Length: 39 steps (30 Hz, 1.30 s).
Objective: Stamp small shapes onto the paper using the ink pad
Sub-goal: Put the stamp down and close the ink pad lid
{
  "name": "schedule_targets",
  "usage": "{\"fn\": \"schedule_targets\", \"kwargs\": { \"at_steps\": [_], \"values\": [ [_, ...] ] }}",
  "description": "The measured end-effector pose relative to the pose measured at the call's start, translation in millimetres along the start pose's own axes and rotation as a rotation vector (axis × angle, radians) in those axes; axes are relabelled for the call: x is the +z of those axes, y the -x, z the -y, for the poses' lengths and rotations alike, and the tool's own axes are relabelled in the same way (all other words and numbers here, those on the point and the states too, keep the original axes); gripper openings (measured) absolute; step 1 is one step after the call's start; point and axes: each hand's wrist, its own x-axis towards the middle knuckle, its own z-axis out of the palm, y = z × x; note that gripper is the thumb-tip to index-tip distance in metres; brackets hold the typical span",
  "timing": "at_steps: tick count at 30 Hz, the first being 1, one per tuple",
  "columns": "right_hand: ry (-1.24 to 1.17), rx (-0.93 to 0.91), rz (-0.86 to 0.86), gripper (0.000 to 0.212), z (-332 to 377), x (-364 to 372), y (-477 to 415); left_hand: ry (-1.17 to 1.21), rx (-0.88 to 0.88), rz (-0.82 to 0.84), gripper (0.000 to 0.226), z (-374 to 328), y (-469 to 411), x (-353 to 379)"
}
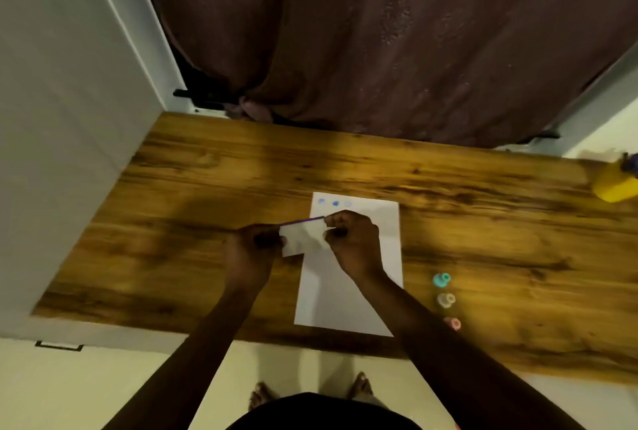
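Three blue stamp marks [334, 203], unreadable

No words or numbers to read anywhere. Paper [348, 277] on table has three small blue stamp marks [334, 203] near top edge, too blurry to tell shapes.

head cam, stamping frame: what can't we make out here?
- Small white object with a purple edge, head view: both hands, left and right, cover its ends; identity and each grip unclear.
- Three blue marks atop the paper: too small to name shapes.
- Yellow object: cut off by right edge.
- Three stamps: blurred.
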Motion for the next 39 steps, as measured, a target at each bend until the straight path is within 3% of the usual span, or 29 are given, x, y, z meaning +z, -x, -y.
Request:
{"fn": "schedule_targets", "kwargs": {
  "at_steps": [9, 14, 18, 26, 28, 31, 35, 39],
  "values": [
    [-0.177, 0.168, -0.187, 0.024, -59.2, -117.7, -3.7, -0.021, -0.015, 0.12, 0.034, -63.5, 5.3, 117.8],
    [-0.081, 0.216, -0.253, 0.024, -109.6, -183.1, 0.9, -0.12, 0.148, 0.19, 0.027, -86.2, 26.2, 184.9],
    [-0.02, 0.26, -0.298, 0.024, -151.2, -223.1, 18.0, -0.149, 0.133, 0.331, 0.019, -95.1, 49.9, 233.2],
    [0.036, 0.412, -0.281, 0.024, -219.2, -256.8, 52.6, -0.199, -0.056, 0.526, 0.019, -92.2, 108.6, 289.9],
    [0.041, 0.444, -0.258, 0.024, -229.8, -257.6, 56.2, -0.254, -0.032, 0.498, 0.029, -89.1, 115.7, 301.6],
    [0.019, 0.461, -0.248, 0.024, -241.0, -256.3, 61.2, -0.359, 0.01, 0.483, 0.021, -88.2, 122.0, 312.8],
    [-0.035, 0.459, -0.25, 0.02, -250.5, -256.2, 66.5, -0.422, 0.014, 0.527, 0.028, -87.5, 125.6, 319.5],
    [-0.064, 0.438, -0.255, 0.017, -253.9, -254.3, 69.6, -0.452, 0.002, 0.575, 0.014, -89.4, 126.5, 322.5]
  ]
}}
